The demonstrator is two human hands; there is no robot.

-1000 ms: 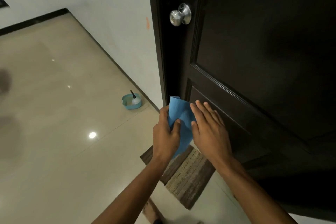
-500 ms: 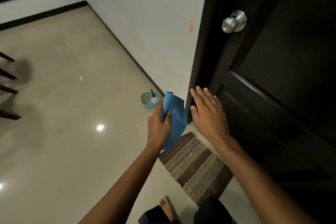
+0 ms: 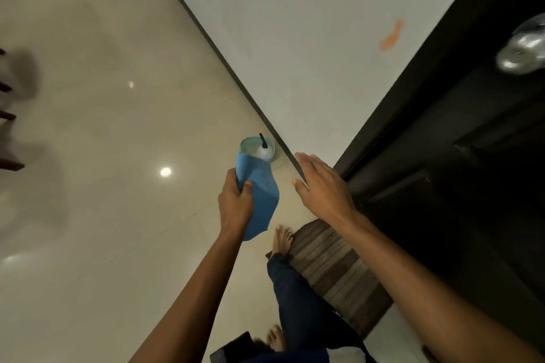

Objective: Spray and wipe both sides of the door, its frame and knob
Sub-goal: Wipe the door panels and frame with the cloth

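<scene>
The dark wooden door (image 3: pixel 460 174) fills the right side, with its dark frame (image 3: pixel 413 91) along the white wall. Its round silver knob (image 3: pixel 522 50) shows blurred at the right edge. My left hand (image 3: pixel 236 203) grips a blue cloth (image 3: pixel 259 194) that hangs down over the floor. My right hand (image 3: pixel 321 186) is held flat with straight fingers, away from the door, near the foot of the frame. On the floor by the wall a teal tub (image 3: pixel 250 146) holds a white bottle (image 3: pixel 264 152) with a black nozzle, partly hidden by the cloth.
A striped brown doormat (image 3: pixel 339 271) lies in front of the door, with my bare foot (image 3: pixel 281 240) at its edge. Pale glossy floor tiles (image 3: pixel 103 156) spread to the left. Dark chair legs (image 3: pixel 7 115) show at the far left. An orange mark (image 3: pixel 390 37) is on the wall.
The view has swung left and down, away from the door. Both hands have moved off the door panel toward the tub on the floor; the right hand no longer touches the cloth.
</scene>
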